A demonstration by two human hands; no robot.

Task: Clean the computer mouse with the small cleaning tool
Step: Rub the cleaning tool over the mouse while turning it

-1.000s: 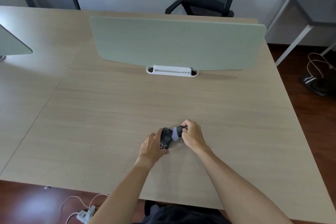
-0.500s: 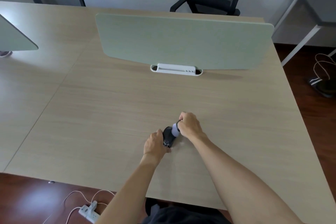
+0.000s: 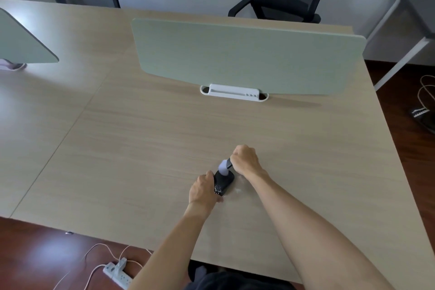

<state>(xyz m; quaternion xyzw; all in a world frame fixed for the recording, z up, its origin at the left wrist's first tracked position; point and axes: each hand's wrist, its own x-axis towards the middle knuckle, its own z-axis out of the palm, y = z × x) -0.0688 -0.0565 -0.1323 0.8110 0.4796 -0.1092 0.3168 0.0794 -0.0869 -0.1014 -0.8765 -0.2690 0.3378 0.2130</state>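
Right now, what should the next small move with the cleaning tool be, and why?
Probably sweep the cleaning tool in the right hand back along the mouse toward its near end, where pale specks show; the left hand steadies it.

Over the last 1 second the right hand [image 3: 246, 160] has carried the tool [image 3: 223, 167] from the mouse's [image 3: 223, 181] right side up to its far end, so the pale head now sits on top of the far end rather than beside it. The mouse has turned from roughly upright in the frame to slanting toward the upper right.
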